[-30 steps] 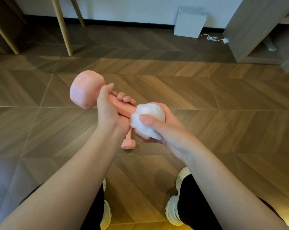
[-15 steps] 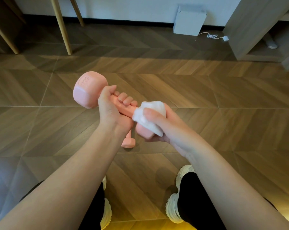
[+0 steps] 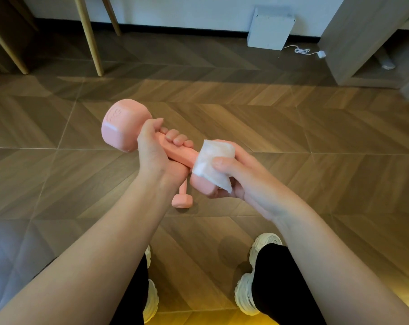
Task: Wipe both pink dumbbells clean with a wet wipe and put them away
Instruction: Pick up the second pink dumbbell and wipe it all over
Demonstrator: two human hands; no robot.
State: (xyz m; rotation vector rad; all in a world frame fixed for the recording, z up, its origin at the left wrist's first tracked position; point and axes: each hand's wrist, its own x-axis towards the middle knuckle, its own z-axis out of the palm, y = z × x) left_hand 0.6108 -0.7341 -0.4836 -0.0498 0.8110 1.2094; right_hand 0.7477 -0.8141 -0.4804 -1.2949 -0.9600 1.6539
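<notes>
The left hand (image 3: pixel 155 153) is gripping the bar of a pink dumbbell (image 3: pixel 122 130), its fingers curling round the bar and its thumb lying up against the far head; the pink dumbbell is being held in the air above the floor (image 3: pixel 304 141), slanting from the far head at upper left down to the near head at lower right; the right hand (image 3: pixel 243 179) is cupping that near head from below, with the thumb pressing a white wet wipe (image 3: pixel 212 160) onto it; the wet wipe is lying folded over the top of the near head and the end of the bar, one corner hanging down toward the palm, and bare pink is showing just below it; the second pink dumbbell (image 3: pixel 181 201) is lying on the floor under the hands, only one head and a short piece of its bar showing, the rest being hidden behind the left wrist; white shoes (image 3: pixel 245 294) are standing on the floor at the bottom of the view; a white box (image 3: pixel 270 29) is leaning against the wall (image 3: pixel 198 10) with a white cable (image 3: pixel 302 51) trailing beside it; wooden legs (image 3: pixel 88 36) are standing at upper left, and a shelf unit (image 3: pixel 353 43) is standing at upper right
</notes>
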